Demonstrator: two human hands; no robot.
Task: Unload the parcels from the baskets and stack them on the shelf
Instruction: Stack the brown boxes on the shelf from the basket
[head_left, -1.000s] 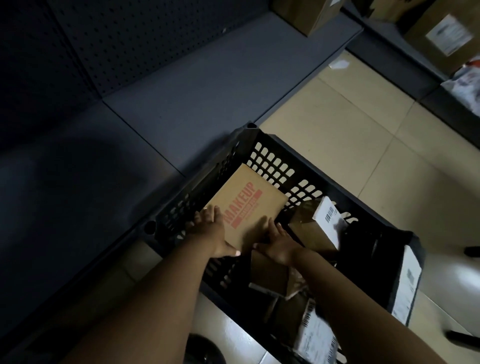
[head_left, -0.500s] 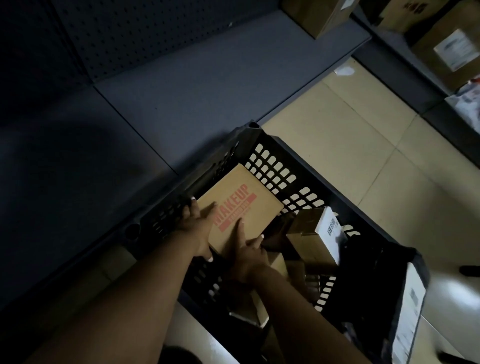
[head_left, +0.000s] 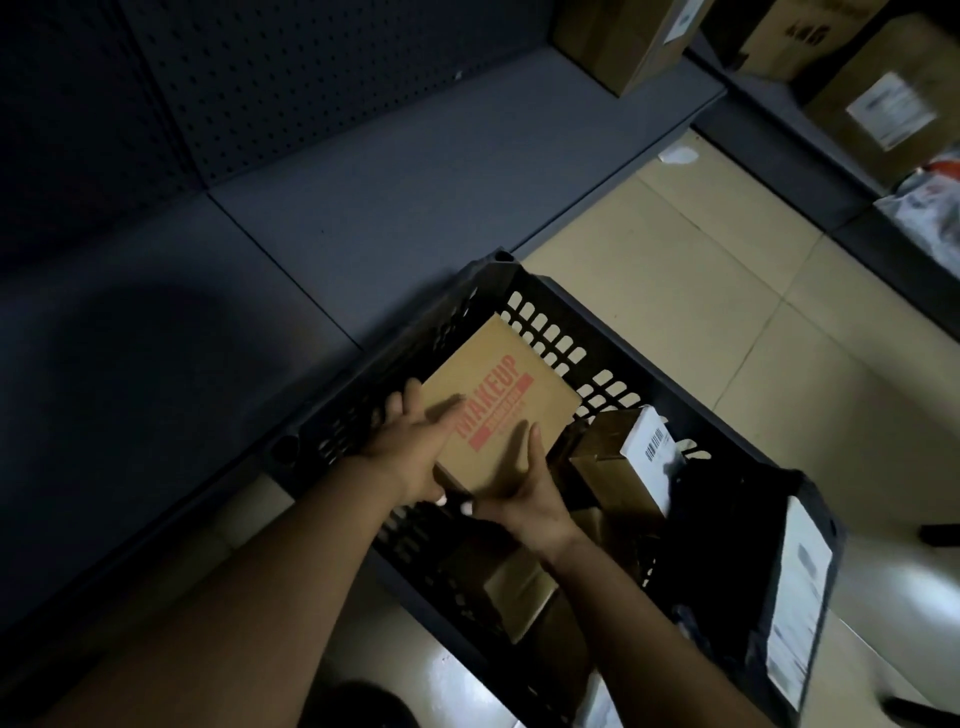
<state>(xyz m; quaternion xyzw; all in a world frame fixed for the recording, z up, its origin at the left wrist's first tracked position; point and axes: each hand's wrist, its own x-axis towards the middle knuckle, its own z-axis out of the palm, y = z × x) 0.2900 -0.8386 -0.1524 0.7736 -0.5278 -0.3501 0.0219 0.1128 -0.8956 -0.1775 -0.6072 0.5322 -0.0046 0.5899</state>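
**Both hands on the MAKEUP box inside the basket**

I have both hands on a flat brown MAKEUP box (head_left: 498, 405) that sits tilted at the far-left end of the black basket (head_left: 670, 400), its far edge close to the slotted basket wall. My left hand (head_left: 410, 447) wraps the box's left side, fingers curled over the far-left edge and thumb lying across the printed top. My right hand (head_left: 524, 493) grips the near edge, with one finger stretched up along the top face and the rest tucked under the near corner. The box's red lettering faces up.

Just right of it in the basket I see a brown parcel with a white barcode label (head_left: 623, 462), and nearer to me more brown parcels (head_left: 519, 587) lie in shadow. A white-labelled parcel (head_left: 795, 592) leans against the basket's right end.

The basket stands on the pale tiled floor (head_left: 701, 291), touching the edge of the low grey shelf (head_left: 415, 176) on the left. At the shelf's far end stands a cardboard box (head_left: 623, 41). Another shelf at far right carries further labelled cartons (head_left: 883, 93).
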